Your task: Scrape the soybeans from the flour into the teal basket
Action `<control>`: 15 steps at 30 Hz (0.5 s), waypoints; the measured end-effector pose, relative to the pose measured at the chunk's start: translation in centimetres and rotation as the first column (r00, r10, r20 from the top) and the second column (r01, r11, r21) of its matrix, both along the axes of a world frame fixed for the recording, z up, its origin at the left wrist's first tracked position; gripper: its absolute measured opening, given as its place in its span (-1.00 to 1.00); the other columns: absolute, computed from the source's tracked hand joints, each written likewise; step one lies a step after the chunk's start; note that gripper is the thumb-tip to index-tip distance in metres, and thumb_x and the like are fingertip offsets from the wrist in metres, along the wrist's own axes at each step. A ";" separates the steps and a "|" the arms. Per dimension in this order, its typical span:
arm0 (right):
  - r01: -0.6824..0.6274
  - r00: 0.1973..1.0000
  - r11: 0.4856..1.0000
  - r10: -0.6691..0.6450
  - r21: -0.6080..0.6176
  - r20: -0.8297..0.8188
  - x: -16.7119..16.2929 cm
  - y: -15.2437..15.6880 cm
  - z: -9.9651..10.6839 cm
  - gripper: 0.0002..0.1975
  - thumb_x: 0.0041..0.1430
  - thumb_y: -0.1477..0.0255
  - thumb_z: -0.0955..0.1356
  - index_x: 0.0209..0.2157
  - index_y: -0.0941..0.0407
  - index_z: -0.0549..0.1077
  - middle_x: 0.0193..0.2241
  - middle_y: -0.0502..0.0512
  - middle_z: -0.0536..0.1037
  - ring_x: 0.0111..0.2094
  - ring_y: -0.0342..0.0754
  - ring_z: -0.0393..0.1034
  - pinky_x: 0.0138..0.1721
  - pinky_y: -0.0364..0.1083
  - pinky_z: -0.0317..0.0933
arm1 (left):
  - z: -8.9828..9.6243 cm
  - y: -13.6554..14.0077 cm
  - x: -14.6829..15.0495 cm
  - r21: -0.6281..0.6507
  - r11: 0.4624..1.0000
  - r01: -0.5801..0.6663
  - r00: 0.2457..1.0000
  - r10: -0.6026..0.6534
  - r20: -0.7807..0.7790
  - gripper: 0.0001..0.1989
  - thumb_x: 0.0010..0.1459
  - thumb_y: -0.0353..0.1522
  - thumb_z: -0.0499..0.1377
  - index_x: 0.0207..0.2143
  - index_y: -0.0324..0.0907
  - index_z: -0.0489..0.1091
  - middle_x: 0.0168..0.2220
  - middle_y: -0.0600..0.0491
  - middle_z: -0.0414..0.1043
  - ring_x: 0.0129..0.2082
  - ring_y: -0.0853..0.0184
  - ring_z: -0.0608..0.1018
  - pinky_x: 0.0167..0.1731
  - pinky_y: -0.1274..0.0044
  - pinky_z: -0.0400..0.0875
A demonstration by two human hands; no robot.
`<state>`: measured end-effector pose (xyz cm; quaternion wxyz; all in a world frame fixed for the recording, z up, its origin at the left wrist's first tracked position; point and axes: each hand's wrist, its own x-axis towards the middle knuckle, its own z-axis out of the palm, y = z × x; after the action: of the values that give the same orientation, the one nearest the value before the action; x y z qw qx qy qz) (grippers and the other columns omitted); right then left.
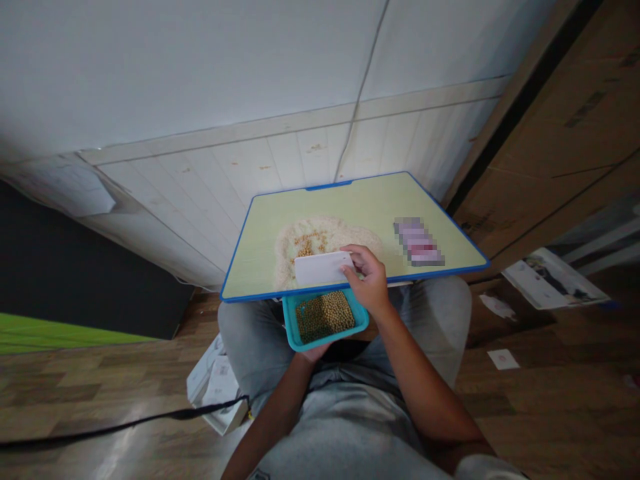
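Observation:
In the head view my right hand (371,279) pinches a flat white card (320,268) by its right end. The card stands at the board's near edge, in front of loose soybeans (306,249). Around those beans lies a spread of pale rice-like grains (350,235). My left hand (316,351) supports a teal plastic basket (300,346) from below, just under the board's near edge. Inside the basket are darker greenish beans (311,320) on the left and tan beans (339,310) on the right. Most of the left fingers are hidden beneath it.
The pale green board (260,227) with a blue rim rests across my knees by the white wall (285,157). A blurred-out flat item (419,241) lies on its right side. Cardboard boxes (560,147) stand at right; a white box (220,387) sits on the floor.

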<state>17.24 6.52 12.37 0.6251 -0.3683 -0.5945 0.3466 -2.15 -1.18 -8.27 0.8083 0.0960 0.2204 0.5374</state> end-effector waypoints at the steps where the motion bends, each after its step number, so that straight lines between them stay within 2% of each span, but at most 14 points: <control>1: 0.014 1.000 1.000 -0.014 -0.003 -0.002 0.1 0.0 0.0 -0.69 0.26 0.44 0.45 0.03 -0.01 0.60 -0.27 0.01 0.75 -0.24 0.00 0.69 -0.23 -0.05 0.55 | 0.3 0.0 0.1 -0.071 0.997 -0.031 0.999 0.033 0.015 -0.27 0.45 0.20 -0.16 0.24 0.14 0.63 0.48 0.19 0.45 0.68 -0.07 0.08 0.52 -0.17 0.02; 3: 0.030 0.999 0.999 -0.030 -0.013 -0.012 0.2 -0.1 0.0 -0.68 0.25 0.45 0.44 0.04 -0.01 0.60 -0.26 0.01 0.76 -0.26 0.00 0.69 -0.25 -0.06 0.54 | 1.1 -0.1 0.5 -0.180 0.982 -0.060 0.996 0.070 0.047 -0.24 0.47 0.17 -0.19 0.21 0.07 0.65 0.42 0.12 0.54 0.65 -0.09 0.15 0.51 -0.19 0.04; 5: 0.026 0.999 0.999 -0.026 -0.022 -0.023 0.3 -0.2 -0.1 -0.67 0.24 0.46 0.44 0.04 -0.02 0.59 -0.26 0.01 0.76 -0.27 -0.02 0.69 -0.27 -0.07 0.54 | 1.6 -0.1 0.7 -0.220 0.973 -0.074 0.995 0.088 0.056 -0.22 0.50 0.14 -0.23 0.17 0.04 0.68 0.35 0.11 0.61 0.65 -0.06 0.18 0.52 -0.18 0.05; 8: -0.018 0.999 0.999 0.017 -0.039 -0.030 0.2 -0.4 -0.4 -0.65 0.23 0.45 0.45 0.05 -0.02 0.58 -0.24 0.01 0.78 -0.25 -0.01 0.72 -0.24 -0.08 0.57 | 1.7 0.0 0.8 -0.225 0.971 -0.077 0.995 0.088 0.041 -0.20 0.51 0.12 -0.27 0.11 0.04 0.71 0.27 0.13 0.68 0.65 -0.02 0.17 0.54 -0.13 0.05; 11: -0.041 0.999 0.997 0.038 -0.067 -0.038 0.1 -0.6 -0.7 -0.64 0.22 0.42 0.46 0.06 -0.02 0.57 -0.17 0.04 0.79 -0.19 0.01 0.75 -0.13 -0.04 0.63 | 1.6 0.0 0.8 -0.210 0.976 -0.050 0.997 0.060 0.038 -0.16 0.49 0.16 -0.30 0.12 0.07 0.71 0.29 0.14 0.66 0.64 -0.03 0.18 0.54 -0.12 0.05; 15: 0.044 0.998 0.995 -0.048 -0.091 -0.046 0.3 -0.6 -0.7 -0.62 0.21 0.43 0.46 0.08 -0.01 0.56 -0.13 0.08 0.81 -0.15 0.04 0.77 -0.05 0.01 0.65 | 1.9 -0.1 0.9 -0.226 0.971 -0.075 0.996 0.086 0.039 -0.17 0.49 0.14 -0.29 0.12 0.05 0.71 0.28 0.14 0.67 0.65 -0.05 0.16 0.55 -0.14 0.06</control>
<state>17.50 5.87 11.65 0.6298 -0.4012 -0.5544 0.3675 -1.25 -1.27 -6.34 0.7966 -0.0180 0.2636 0.5437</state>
